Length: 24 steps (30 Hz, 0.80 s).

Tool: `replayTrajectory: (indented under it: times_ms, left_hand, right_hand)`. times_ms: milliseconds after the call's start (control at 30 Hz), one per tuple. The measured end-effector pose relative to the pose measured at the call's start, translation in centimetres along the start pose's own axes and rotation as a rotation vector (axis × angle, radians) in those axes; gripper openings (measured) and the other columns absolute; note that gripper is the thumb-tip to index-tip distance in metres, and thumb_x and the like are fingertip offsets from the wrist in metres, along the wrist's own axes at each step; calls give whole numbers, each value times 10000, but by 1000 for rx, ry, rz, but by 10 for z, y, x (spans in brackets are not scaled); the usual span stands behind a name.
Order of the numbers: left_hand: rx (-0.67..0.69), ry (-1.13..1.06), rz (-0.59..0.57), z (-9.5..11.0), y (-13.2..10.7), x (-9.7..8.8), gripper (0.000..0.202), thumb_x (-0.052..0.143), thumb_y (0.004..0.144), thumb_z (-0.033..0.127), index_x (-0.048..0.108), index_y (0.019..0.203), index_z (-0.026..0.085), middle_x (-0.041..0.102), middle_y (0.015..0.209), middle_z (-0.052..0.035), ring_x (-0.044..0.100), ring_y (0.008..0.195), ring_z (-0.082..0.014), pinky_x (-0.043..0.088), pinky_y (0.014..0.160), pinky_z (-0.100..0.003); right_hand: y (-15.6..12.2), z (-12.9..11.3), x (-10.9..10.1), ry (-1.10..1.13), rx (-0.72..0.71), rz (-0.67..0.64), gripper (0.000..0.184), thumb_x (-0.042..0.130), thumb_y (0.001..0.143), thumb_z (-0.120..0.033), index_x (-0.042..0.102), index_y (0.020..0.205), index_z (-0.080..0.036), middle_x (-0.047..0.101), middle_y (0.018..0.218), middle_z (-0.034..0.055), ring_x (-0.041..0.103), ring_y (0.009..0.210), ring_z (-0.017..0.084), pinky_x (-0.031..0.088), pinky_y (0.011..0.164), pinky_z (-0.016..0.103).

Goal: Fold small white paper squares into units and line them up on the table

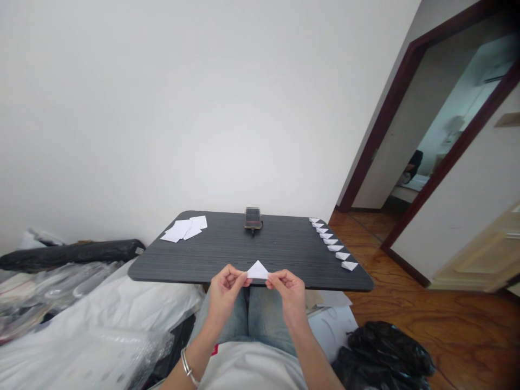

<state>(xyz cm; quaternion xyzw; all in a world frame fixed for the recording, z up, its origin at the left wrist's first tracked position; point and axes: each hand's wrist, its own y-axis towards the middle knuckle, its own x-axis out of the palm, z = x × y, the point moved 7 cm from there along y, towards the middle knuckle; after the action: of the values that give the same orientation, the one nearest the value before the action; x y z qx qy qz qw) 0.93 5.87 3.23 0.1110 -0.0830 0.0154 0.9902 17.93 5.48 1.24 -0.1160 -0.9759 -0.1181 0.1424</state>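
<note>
A small white folded paper triangle (257, 270), point upward, is held above the front edge of the dark table (227, 249). My left hand (228, 286) pinches its left corner between thumb and fingers. At the right corner, my right hand (287, 288) grips it the same way. Loose white paper sheets (184, 228) lie overlapping at the table's left side. Along the right edge runs a row of several small folded white paper pieces (335, 248).
A phone-like device (253, 218) stands on a holder at the table's back middle, near the white wall. Plastic-wrapped items (101, 325) lie to the left. Black plastic bags (385, 349) sit on the wooden floor at the right, below a doorway (406, 124).
</note>
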Motion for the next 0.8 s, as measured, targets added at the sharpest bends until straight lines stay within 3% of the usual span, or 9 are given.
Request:
replayTrajectory:
  times_ms: [167, 300, 467, 800]
  left_hand:
    - [-36, -42, -2, -3, 0, 0, 236, 682, 690, 317, 545, 785, 151, 672, 611, 8, 656, 602, -150, 519, 630, -266]
    - [-64, -122, -36, -4, 2, 4, 367, 685, 688, 309, 512, 970, 151, 645, 593, 38, 644, 576, -134, 523, 614, -258]
    - [-147, -116, -115, -11, 1, 16, 383, 748, 609, 278, 548, 899, 128, 648, 596, 24, 618, 528, -119, 506, 550, -224]
    - [-163, -121, -106, -10, 0, 16, 368, 767, 592, 280, 572, 862, 123, 665, 569, 23, 603, 463, -95, 482, 497, -180]
  right_hand:
    - [1, 5, 0, 39, 28, 19, 210, 757, 620, -309, 612, 589, -160, 626, 506, -3, 575, 474, 129, 472, 501, 250]
    - [1, 5, 1, 58, 25, 16, 215, 759, 623, -302, 591, 662, -173, 625, 516, -17, 586, 479, 127, 481, 511, 245]
    - [-4, 2, 6, 57, -5, -38, 221, 755, 632, -285, 576, 704, -177, 619, 546, -22, 584, 482, 122, 481, 506, 238]
    - [-5, 1, 10, 84, -3, -63, 196, 724, 681, -285, 584, 758, -174, 644, 593, -20, 597, 505, 112, 493, 528, 220]
